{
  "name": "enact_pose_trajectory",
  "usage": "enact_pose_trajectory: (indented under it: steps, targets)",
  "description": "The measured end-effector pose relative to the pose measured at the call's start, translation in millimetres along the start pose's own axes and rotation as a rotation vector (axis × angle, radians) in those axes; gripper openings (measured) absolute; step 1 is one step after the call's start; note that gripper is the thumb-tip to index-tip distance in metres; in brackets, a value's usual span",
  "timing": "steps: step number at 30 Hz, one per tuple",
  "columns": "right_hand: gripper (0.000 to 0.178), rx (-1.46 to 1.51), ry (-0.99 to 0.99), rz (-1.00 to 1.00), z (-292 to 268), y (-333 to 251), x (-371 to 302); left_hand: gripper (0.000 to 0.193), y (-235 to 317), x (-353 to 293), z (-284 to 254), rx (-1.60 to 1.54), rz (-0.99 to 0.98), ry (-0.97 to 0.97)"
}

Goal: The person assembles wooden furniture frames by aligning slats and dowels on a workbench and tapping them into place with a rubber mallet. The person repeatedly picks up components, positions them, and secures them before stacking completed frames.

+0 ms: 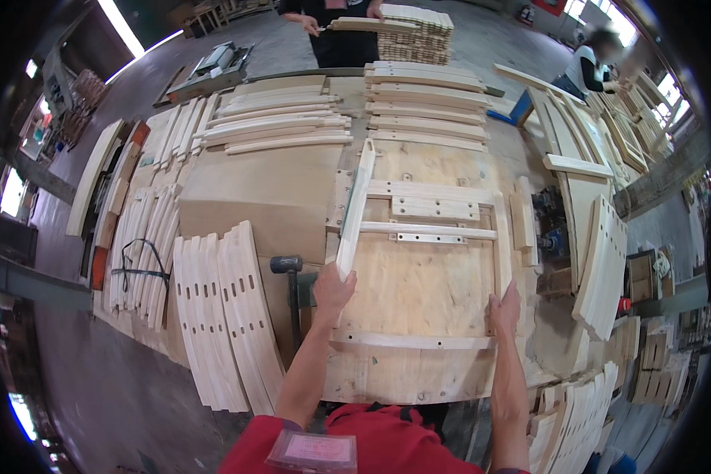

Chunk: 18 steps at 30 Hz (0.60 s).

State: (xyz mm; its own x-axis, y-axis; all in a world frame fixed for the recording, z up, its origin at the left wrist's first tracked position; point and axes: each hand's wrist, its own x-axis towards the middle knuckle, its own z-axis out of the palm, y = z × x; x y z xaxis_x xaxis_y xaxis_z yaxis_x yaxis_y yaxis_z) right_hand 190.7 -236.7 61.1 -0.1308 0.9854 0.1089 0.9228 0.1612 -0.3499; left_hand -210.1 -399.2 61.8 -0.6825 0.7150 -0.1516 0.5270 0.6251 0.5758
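Observation:
My left hand (pixel 334 288) is closed around the lower part of a long pale wooden leg (pixel 358 207), which slants away from me along the left ends of the crosswise rails. My right hand (pixel 505 306) grips the right-hand leg (pixel 501 237) of the same wooden frame near its lower end. Between the legs run an upper rail (pixel 383 189), a thin middle rail (pixel 466 232) and a near rail (pixel 419 341) with small dark holes. Screwed-down wooden blocks (pixel 434 208) sit inside the frame on the plywood board (pixel 419 288). Whether the left leg meets every rail, I cannot tell.
A black mallet (pixel 286 265) lies left of my left hand. Slotted boards (pixel 221 308) and a strapped bundle of slats (pixel 141 253) lie farther left. Stacked rails (pixel 426 103) line the far side. Across the table, a person (pixel 344 39) holds wooden pieces; another works at far right.

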Motion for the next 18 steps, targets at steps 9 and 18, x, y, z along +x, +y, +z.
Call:
enact_pose_trajectory:
  steps: [9,18]
  targets:
    - [0.079,0.059,-0.031,0.030,0.8,8.3,7.0,0.074,-56.2,25.7,-55.8,0.407,0.260,-0.391]
    - [0.078,0.081,-0.046,0.047,-2.3,-2.9,18.8,0.069,-74.6,26.7,-73.5,0.656,0.437,-0.530]
